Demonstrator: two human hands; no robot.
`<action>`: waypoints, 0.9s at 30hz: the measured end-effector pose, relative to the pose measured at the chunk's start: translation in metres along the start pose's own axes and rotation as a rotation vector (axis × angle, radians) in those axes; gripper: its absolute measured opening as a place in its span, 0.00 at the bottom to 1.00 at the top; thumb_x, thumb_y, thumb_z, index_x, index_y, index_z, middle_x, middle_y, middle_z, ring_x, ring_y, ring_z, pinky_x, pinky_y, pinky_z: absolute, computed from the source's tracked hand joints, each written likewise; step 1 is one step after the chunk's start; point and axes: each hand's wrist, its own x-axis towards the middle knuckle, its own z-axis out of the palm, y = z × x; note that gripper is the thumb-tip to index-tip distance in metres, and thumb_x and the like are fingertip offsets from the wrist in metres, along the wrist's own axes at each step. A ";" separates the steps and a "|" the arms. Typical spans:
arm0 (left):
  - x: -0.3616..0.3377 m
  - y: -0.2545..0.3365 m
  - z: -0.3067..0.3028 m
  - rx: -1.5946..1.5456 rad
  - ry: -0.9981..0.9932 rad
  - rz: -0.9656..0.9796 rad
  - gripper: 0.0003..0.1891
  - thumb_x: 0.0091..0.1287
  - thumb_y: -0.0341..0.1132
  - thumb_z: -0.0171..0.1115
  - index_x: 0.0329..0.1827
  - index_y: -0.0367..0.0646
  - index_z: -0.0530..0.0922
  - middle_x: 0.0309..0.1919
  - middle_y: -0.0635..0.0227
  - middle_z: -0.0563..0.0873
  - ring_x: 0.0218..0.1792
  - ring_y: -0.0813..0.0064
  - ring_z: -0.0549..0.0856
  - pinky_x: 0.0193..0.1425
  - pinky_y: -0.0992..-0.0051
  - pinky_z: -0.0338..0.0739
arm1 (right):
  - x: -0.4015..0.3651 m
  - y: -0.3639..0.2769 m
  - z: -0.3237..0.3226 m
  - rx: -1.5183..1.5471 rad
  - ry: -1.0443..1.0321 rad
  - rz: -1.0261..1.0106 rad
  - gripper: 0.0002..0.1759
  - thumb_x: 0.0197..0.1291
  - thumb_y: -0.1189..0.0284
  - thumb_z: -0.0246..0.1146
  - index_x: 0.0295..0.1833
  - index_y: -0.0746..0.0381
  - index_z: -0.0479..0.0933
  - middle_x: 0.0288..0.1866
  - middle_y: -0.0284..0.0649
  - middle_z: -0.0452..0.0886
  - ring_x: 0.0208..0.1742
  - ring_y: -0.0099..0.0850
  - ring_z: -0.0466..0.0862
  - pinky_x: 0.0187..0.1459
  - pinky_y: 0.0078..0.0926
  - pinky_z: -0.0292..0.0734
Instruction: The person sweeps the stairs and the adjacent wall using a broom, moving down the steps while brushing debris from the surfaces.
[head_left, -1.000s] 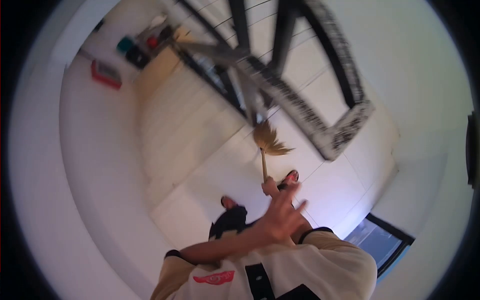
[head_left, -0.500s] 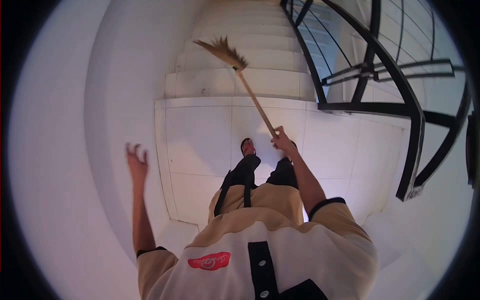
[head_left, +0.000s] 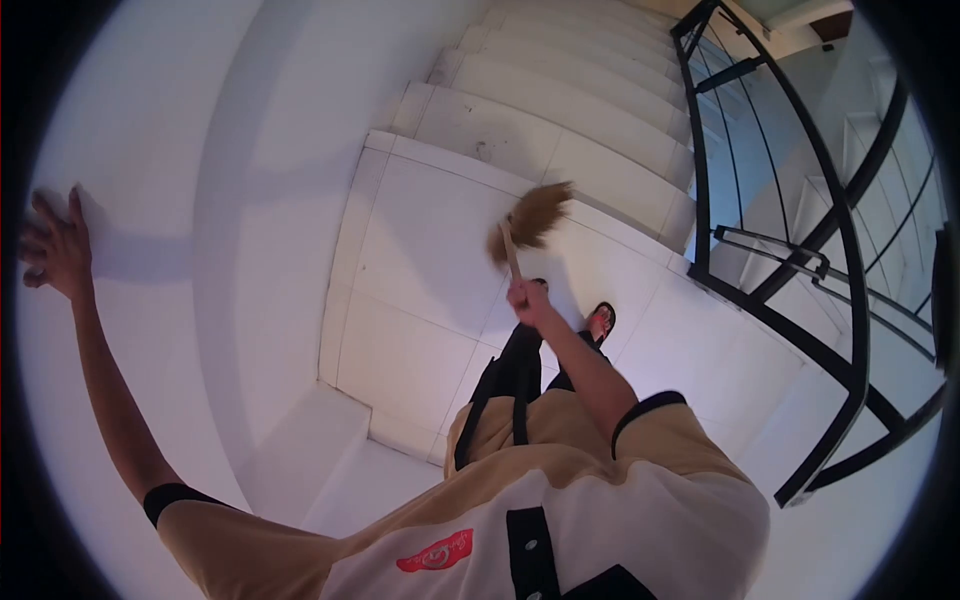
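Observation:
My right hand (head_left: 530, 300) is wrapped around the wooden handle of a broom (head_left: 540, 215), in front of my body. The broom's brown bristle head fans out just past the hand, over the tiled landing (head_left: 420, 210) near the edge of the stairs. Much of the handle is foreshortened or hidden by the hand. Far out to the left, my left hand (head_left: 58, 245) is spread with fingers apart against the white wall (head_left: 130, 330); it holds nothing.
White stairs (head_left: 560, 100) run away beyond the landing edge. A black metal railing (head_left: 850, 300) with thin rods borders the right side. My sandaled foot (head_left: 600, 320) stands on the tiles close to that edge.
My left hand has swung outward and left onto the wall. My right hand has drawn the broom back from the steps toward my feet, and the view has turned.

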 end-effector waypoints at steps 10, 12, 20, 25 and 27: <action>0.010 0.026 -0.036 0.033 -0.010 -0.081 0.36 0.56 0.68 0.36 0.60 0.52 0.60 0.51 0.49 0.69 0.48 0.46 0.69 0.45 0.49 0.63 | 0.002 -0.065 0.114 -1.529 0.303 -0.523 0.12 0.57 0.70 0.52 0.46 0.61 0.64 0.19 0.33 0.68 0.18 0.21 0.69 0.13 0.21 0.63; 0.011 0.023 -0.036 -0.040 0.035 -0.098 0.36 0.56 0.68 0.36 0.61 0.54 0.59 0.52 0.48 0.67 0.49 0.44 0.67 0.45 0.47 0.61 | -0.034 -0.040 0.109 -1.629 0.275 -0.430 0.13 0.56 0.69 0.53 0.46 0.59 0.63 0.20 0.32 0.68 0.19 0.20 0.70 0.14 0.21 0.64; 0.017 0.031 -0.053 -0.228 0.080 -0.084 0.38 0.54 0.70 0.36 0.63 0.57 0.55 0.57 0.42 0.61 0.54 0.36 0.60 0.48 0.38 0.54 | 0.028 0.028 0.109 -0.761 -0.048 0.574 0.09 0.52 0.78 0.55 0.22 0.66 0.66 0.16 0.33 0.65 0.11 0.17 0.62 0.11 0.14 0.54; 0.013 0.021 -0.046 -0.118 0.015 -0.004 0.39 0.54 0.69 0.41 0.63 0.53 0.56 0.55 0.43 0.62 0.54 0.40 0.61 0.49 0.42 0.55 | 0.150 -0.008 0.154 -0.846 0.141 0.180 0.13 0.55 0.74 0.52 0.19 0.66 0.67 0.12 0.37 0.67 0.10 0.22 0.65 0.11 0.19 0.58; 0.016 0.016 -0.055 -0.100 -0.007 0.001 0.38 0.54 0.67 0.44 0.63 0.52 0.57 0.54 0.45 0.63 0.53 0.42 0.61 0.49 0.44 0.56 | 0.175 -0.042 0.162 -1.669 0.242 -0.366 0.11 0.57 0.70 0.53 0.28 0.68 0.67 0.15 0.41 0.71 0.12 0.29 0.72 0.12 0.27 0.66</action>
